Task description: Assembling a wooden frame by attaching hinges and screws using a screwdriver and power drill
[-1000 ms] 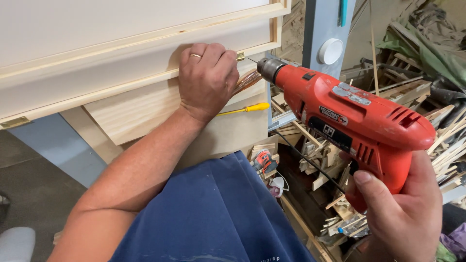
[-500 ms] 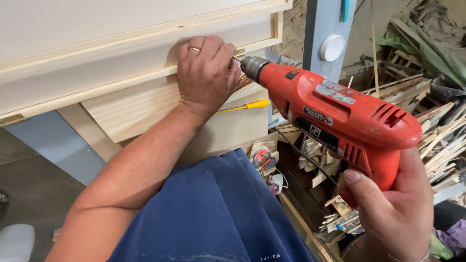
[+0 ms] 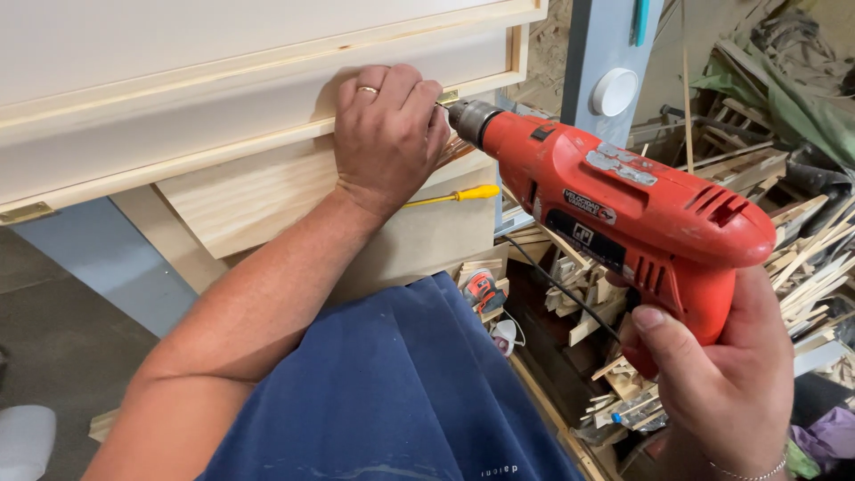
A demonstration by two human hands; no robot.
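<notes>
While left hand [image 3: 389, 134] lay palm-down, fingers curled on the frame [image 3: 223, 116], right hand [image 3: 721, 383] gripped drill [image 3: 614, 214] handle, chuck level beside left fingertips.

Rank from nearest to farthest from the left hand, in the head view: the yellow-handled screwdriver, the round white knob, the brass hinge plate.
From the left hand:
1. Yellow-handled screwdriver, just lower right of it.
2. Round white knob on the grey post, farther right.
3. Brass hinge plate, far left on the wooden frame.
</notes>
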